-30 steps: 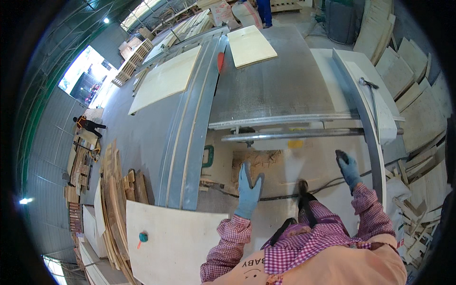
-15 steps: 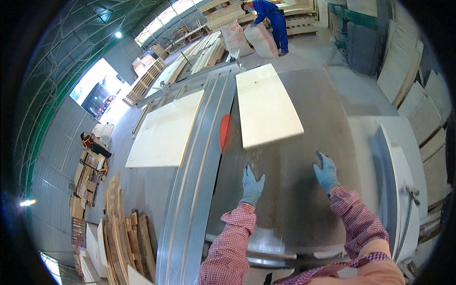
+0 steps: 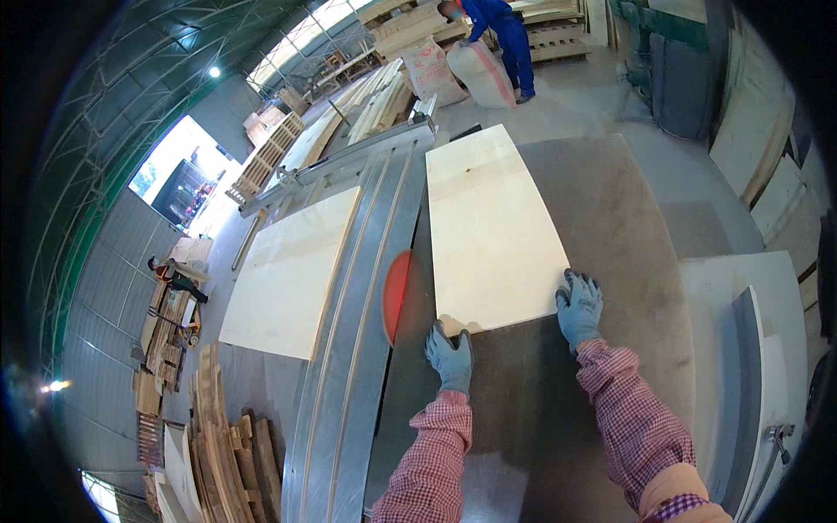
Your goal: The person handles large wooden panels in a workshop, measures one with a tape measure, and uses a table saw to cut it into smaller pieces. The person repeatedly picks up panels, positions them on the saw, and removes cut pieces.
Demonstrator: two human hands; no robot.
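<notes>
A pale wooden panel (image 3: 493, 235) lies on the dark saw table (image 3: 532, 410), to the right of the red blade guard (image 3: 397, 298). My left hand (image 3: 450, 357), in a blue-grey glove, grips the panel's near left corner with bent fingers. At the near right corner, my right hand (image 3: 579, 307) in a matching glove holds the edge, its thumb toward the wood. On the other side of the guard, a second, wider pale panel (image 3: 292, 270) rests partly on the grooved metal sliding table (image 3: 362, 261).
A co-worker in blue (image 3: 506, 39) bends over a white sack (image 3: 481, 74) at the back. Another person (image 3: 177, 277) stands far left near stacked wood. Timber offcuts (image 3: 222, 436) stand at the lower left. A pale machine housing (image 3: 767, 383) borders the table on the right.
Both hands have moved from bare tabletop to the near panel's corners and taken hold. That panel now appears closer to me, and the view has shifted a little.
</notes>
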